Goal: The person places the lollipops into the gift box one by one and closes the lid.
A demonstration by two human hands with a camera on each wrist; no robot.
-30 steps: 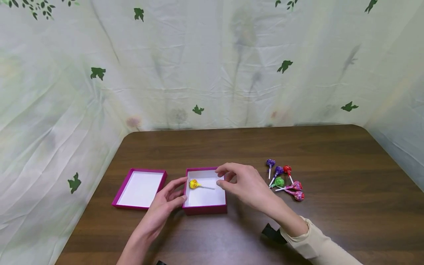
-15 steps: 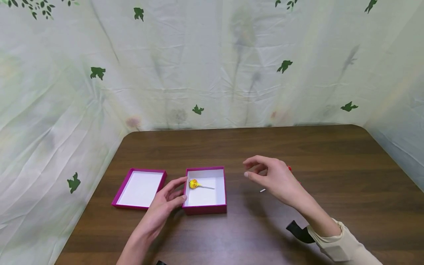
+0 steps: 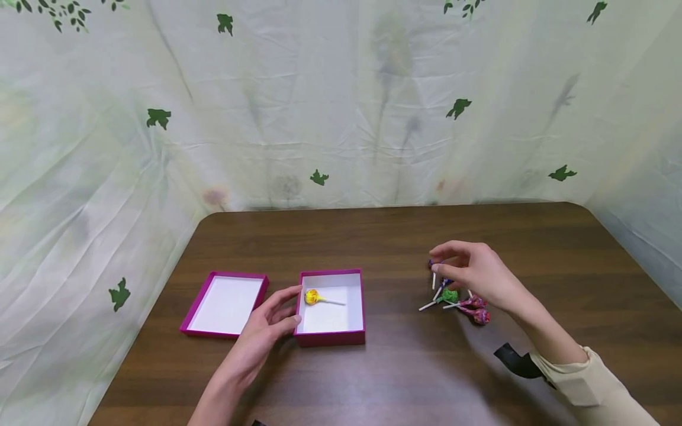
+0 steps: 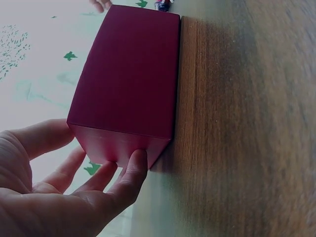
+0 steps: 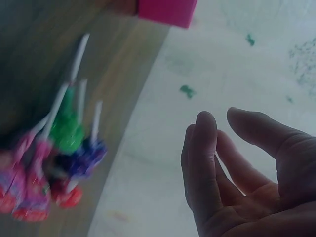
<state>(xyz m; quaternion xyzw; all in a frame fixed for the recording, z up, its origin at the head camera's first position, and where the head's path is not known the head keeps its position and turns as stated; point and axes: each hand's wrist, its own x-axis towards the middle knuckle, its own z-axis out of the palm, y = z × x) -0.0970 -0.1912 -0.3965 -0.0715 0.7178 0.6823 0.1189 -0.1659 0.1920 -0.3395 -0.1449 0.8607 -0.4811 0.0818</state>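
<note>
A magenta box (image 3: pixel 330 338) with a white inside stands at mid-table, holding one yellow lollipop (image 3: pixel 312 296). My left hand (image 3: pixel 264 327) touches its left wall with the fingertips, as the left wrist view also shows. Over the lollipop pile to the right hovers my right hand (image 3: pixel 482 273), thumb and fingers slightly bent and apart, nothing between them. Beneath it lie a green lollipop (image 3: pixel 449 294), pink lollipops (image 3: pixel 480 317) and purple lollipops, partly covered. The right wrist view also shows a red lollipop (image 5: pixel 68 196), which the hand hides from the head view.
The box's lid (image 3: pixel 226 303) lies inside up to the left of the box, near my left hand. A brown wooden table (image 3: pixel 394 236) carries everything. Behind it hangs a pale curtain (image 3: pixel 346 89) with green leaf-like shapes.
My right hand has moved from above the box rightward to the lollipop pile. My left hand, the box and the yellow lollipop stay where they were.
</note>
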